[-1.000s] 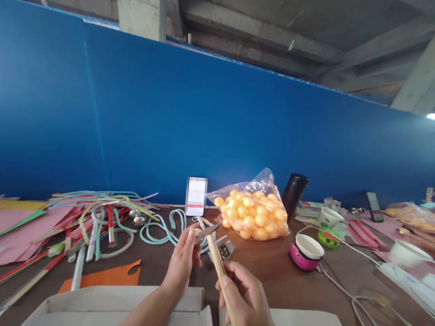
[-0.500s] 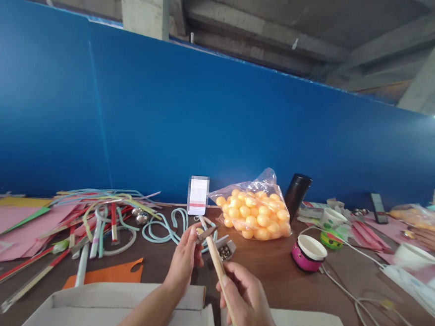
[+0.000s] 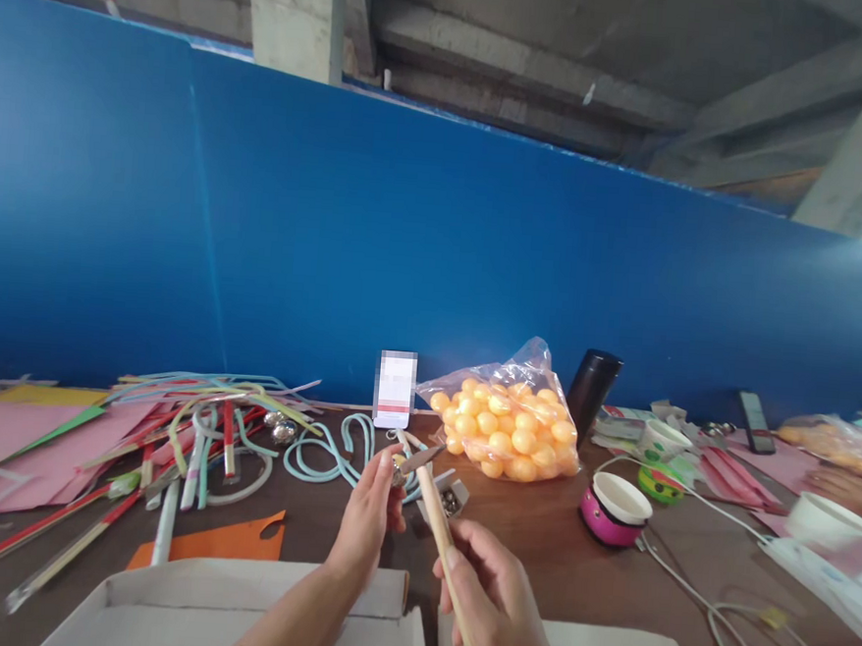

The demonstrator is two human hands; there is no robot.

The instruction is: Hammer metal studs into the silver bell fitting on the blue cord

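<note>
Two hands occupied, near middle: my left hand point(image 3: 365, 513) pinches a pointed metal piece point(image 3: 422, 458) by the far end of the wooden stick point(image 3: 435, 515), contact unclear; my right hand point(image 3: 490, 593) grips the stick nearer me. If the point skids, it could jab me or knock the small box point(image 3: 457, 503) just right.

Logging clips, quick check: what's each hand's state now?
Left hand: closed on a small metal piece; exactly what, can't tell.
Right hand: closed on a wooden stick.
</note>
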